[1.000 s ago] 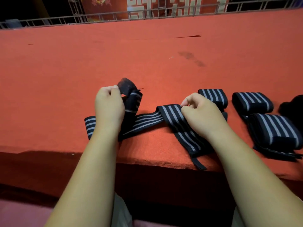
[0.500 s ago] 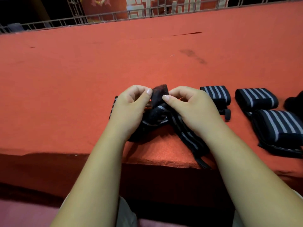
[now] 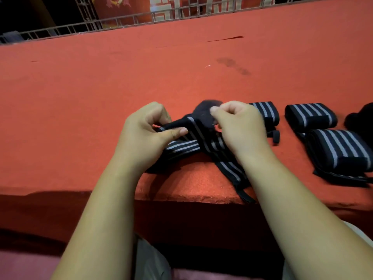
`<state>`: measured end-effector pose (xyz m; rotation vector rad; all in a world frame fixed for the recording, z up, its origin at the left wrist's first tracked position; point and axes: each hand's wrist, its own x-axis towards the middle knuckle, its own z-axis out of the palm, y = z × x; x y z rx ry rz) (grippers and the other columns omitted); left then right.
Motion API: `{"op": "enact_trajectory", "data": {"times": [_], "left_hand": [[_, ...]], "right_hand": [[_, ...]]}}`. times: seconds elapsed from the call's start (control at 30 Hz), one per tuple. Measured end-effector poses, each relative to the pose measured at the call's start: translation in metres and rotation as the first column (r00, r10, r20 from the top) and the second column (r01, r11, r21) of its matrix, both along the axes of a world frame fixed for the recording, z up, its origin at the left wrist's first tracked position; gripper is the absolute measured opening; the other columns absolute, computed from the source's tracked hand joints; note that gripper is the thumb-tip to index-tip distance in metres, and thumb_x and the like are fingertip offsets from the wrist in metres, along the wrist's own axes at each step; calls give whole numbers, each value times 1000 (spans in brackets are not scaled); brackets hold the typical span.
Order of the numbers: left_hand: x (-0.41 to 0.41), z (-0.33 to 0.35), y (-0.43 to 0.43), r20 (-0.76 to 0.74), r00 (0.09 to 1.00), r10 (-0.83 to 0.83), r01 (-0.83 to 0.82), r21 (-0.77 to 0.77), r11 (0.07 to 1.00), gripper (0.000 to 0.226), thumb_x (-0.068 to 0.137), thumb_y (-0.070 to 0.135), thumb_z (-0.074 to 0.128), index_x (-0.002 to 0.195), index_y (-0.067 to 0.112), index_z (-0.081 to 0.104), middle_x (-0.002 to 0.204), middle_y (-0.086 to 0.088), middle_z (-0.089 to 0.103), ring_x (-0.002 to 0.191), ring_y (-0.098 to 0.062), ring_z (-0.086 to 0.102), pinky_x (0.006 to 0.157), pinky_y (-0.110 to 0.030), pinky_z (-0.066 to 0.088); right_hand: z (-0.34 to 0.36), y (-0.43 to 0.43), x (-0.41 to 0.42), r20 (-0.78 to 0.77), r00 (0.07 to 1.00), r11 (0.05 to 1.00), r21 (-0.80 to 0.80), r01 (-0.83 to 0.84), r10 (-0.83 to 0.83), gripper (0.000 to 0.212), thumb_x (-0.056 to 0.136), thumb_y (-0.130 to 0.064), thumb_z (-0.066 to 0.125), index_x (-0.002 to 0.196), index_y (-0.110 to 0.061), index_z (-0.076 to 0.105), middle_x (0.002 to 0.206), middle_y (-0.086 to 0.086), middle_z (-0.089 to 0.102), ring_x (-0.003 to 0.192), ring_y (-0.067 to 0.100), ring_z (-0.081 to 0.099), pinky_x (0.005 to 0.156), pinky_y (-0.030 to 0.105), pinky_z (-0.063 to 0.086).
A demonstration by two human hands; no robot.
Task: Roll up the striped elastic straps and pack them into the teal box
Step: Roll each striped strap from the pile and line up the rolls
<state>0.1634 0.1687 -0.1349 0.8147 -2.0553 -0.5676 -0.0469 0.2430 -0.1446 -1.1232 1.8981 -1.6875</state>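
**2 hands pinch a loose striped strap at the lip of a red felt counter**

At far left, a metal railing runs along the back of the red felt surface. Beyond it the room is dark, apart from a red banner with pale lattice work beside it. Near the front edge, the left hand pinches a fold of the loose striped strap between its thumb and curled fingers. Just beside it, the right hand pinches the strap's dark end, which is lifted slightly off the felt. The rest of the strap lies crossed beneath both hands, and 1 tail hangs over the front lip. Farther back, a dark smudge and a thin dark slit mark the felt. Right of the hands, 3 rolled straps rest on the surface. 1 is partly hidden behind the right hand, 1 lies beside it, and a larger roll sits nearer the front on slack strap. A black object at the right edge is cut off too much to identify.
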Motion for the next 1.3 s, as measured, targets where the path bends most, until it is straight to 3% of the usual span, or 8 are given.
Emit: {"op": "enact_trajectory", "data": {"times": [0.1, 0.27, 0.43, 0.57, 0.7, 0.83, 1.03, 1.3], "left_hand": [[17, 15, 3, -182, 980, -81, 106, 135, 985, 33, 79, 20, 90, 77, 19, 58, 87, -1, 67, 76, -17, 63, 67, -38, 49], [29, 32, 20, 43, 937, -346, 324, 261, 910, 33, 93, 45, 70, 90, 12, 75, 114, 2, 75, 105, -17, 71, 88, -24, 52], [14, 19, 19, 317, 948, 30, -36, 13, 999, 8, 102, 32, 72, 107, 34, 78, 103, 19, 73, 94, -3, 64, 84, -25, 47], [27, 13, -2, 620, 774, 128, -209, 59, 976, 52, 92, 42, 73, 142, 36, 62, 139, 12, 65, 135, -18, 54, 114, -42, 45], [38, 11, -5, 740, 665, 99, -249, 95, 964, 50, 68, 71, 78, 106, 39, 70, 103, 14, 70, 107, -22, 66, 95, -46, 55], [37, 20, 1, 419, 881, 218, -230, -22, 973, 10, 88, 35, 88, 90, 30, 80, 84, 7, 71, 86, -21, 70, 77, -40, 56], [31, 41, 26, 144, 947, 288, -274, -112, 955, 8, 90, 39, 83, 92, 32, 80, 81, 13, 75, 83, -12, 72, 75, -38, 57], [26, 51, 51, 587, 807, -72, -96, 250, 963, 32, 98, 58, 69, 92, 30, 82, 86, 13, 79, 77, -5, 73, 71, -36, 57]], "right_hand": [[3, -1, -21, 117, 982, 989, -4, 148, -146, 21, 90, -29, 69, 76, -13, 70, 58, -10, 61, 54, 8, 51, 57, 28, 42], [9, 4, -22, 179, 983, 994, -99, 55, -36, 29, 95, -47, 67, 91, -20, 76, 88, 13, 77, 74, 20, 65, 82, 56, 60], [10, 11, -14, 120, 993, 993, -117, 7, 7, 20, 98, -48, 65, 97, -28, 71, 79, 4, 67, 68, 21, 59, 72, 51, 58], [6, 20, -21, 79, 996, 993, -107, 43, -35, 21, 104, -42, 62, 99, -22, 69, 65, -6, 51, 57, 13, 44, 60, 34, 39], [8, 25, -27, 42, 997, 996, -58, 66, -64, 21, 103, -42, 62, 101, -22, 69, 64, -1, 56, 58, 16, 48, 61, 36, 42], [9, 30, -32, -37, 995, 995, 13, 95, -95, 21, 101, -41, 61, 99, -22, 70, 88, 17, 74, 75, 39, 71, 74, 56, 61], [7, 35, -34, -66, 997, 995, 86, 48, -42, 20, 105, -37, 59, 109, -20, 69, 77, 7, 76, 49, 26, 69, 63, 46, 61], [12, 46, -30, -78, 997, 995, 98, -16, 24, 20, 97, -46, 65, 93, -27, 71, 85, 6, 77, 84, 34, 74, 84, 58, 61]]}}
